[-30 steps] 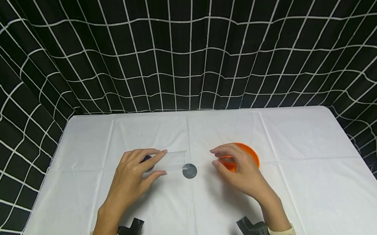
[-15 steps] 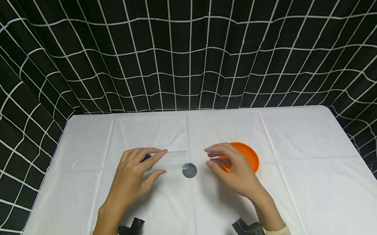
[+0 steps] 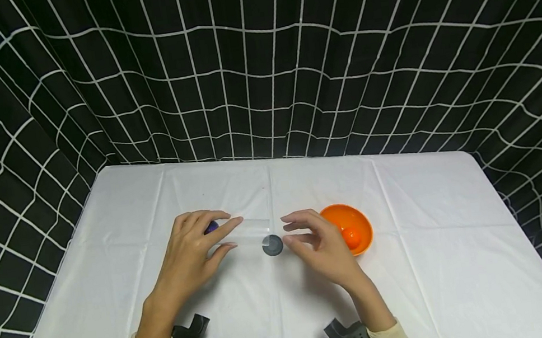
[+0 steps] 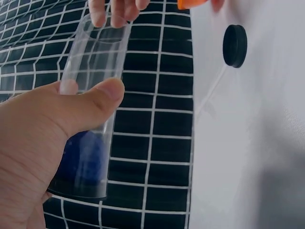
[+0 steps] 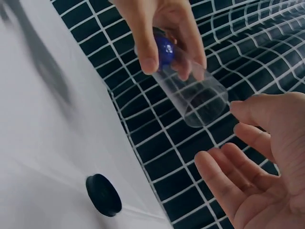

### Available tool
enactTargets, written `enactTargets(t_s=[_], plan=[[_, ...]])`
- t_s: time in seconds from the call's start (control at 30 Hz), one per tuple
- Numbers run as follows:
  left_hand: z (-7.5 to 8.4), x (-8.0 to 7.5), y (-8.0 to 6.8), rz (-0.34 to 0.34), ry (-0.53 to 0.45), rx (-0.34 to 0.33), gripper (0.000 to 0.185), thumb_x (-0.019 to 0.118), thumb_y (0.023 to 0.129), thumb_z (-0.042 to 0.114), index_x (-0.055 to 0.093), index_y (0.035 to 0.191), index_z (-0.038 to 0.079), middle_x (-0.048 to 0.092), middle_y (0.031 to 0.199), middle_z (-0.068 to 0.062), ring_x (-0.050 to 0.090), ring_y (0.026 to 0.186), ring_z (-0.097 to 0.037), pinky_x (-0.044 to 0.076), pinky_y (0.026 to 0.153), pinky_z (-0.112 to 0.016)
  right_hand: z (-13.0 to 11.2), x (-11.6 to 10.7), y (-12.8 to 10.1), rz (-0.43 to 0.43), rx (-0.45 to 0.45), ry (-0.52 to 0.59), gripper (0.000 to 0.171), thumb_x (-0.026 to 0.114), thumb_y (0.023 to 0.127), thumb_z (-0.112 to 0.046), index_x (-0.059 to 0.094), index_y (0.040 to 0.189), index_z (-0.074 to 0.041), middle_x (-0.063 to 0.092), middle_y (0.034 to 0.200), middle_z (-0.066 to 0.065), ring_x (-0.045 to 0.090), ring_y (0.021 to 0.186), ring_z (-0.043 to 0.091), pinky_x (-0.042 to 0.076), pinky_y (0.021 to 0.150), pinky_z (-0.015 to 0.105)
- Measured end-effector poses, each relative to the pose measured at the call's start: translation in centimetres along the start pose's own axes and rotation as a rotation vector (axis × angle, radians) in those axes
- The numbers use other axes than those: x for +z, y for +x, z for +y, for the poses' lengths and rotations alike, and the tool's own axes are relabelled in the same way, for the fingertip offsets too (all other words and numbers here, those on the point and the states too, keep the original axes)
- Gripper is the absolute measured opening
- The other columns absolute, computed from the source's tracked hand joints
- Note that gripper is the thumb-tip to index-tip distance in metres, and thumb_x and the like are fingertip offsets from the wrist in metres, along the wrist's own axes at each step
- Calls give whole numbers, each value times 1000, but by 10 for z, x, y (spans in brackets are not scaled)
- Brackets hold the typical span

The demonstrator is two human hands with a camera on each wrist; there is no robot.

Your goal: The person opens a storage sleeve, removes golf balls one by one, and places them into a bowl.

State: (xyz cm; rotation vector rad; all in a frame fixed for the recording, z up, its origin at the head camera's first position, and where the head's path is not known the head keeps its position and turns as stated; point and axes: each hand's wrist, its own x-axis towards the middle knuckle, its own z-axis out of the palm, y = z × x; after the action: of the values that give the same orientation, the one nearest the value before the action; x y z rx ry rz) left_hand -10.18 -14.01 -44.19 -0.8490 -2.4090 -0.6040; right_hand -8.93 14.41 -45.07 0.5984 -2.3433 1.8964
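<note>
The left hand (image 3: 195, 251) grips a clear tube (image 5: 193, 95) sideways, blue ball (image 5: 164, 47) inside, its mouth facing the open, empty right hand (image 3: 318, 245) above the black cap (image 3: 272, 245).

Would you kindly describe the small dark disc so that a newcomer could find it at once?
On the white table, look between the left hand and right hand. The dark disc lies flat there, beside the orange bowl: small, round, black.

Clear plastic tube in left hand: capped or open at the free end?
Open. The clear plastic tube shows a bare round mouth, and the black round cap lies apart on the white tablecloth.
</note>
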Motion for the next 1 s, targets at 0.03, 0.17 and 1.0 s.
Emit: enactTargets(t_s=[0.03,0.17,1.0], plan=[[0,0,0,-1,2,-1,51,90,84,24,75,133,27,73,125,-2,66,116,-25,44,106,-49,1,1,0,0,0,0,35,76,92,5,69,126,-1,65,128,21,70,114,9,63,96,26],[1,-1,0,-5,8,-4,51,90,84,23,75,133,27,73,125,-2,66,116,-25,44,106,-49,2,5,0,-4,18,16,38,77,91,6,68,127,-1,65,129,23,70,113,8,63,95,27],[1,-3,1,-21,22,-16,52,90,84,25,74,134,29,73,127,-1,66,118,-25,45,106,-48,5,11,2,-27,80,66,40,76,93,5,65,131,3,62,134,29,66,121,48,62,98,24]])
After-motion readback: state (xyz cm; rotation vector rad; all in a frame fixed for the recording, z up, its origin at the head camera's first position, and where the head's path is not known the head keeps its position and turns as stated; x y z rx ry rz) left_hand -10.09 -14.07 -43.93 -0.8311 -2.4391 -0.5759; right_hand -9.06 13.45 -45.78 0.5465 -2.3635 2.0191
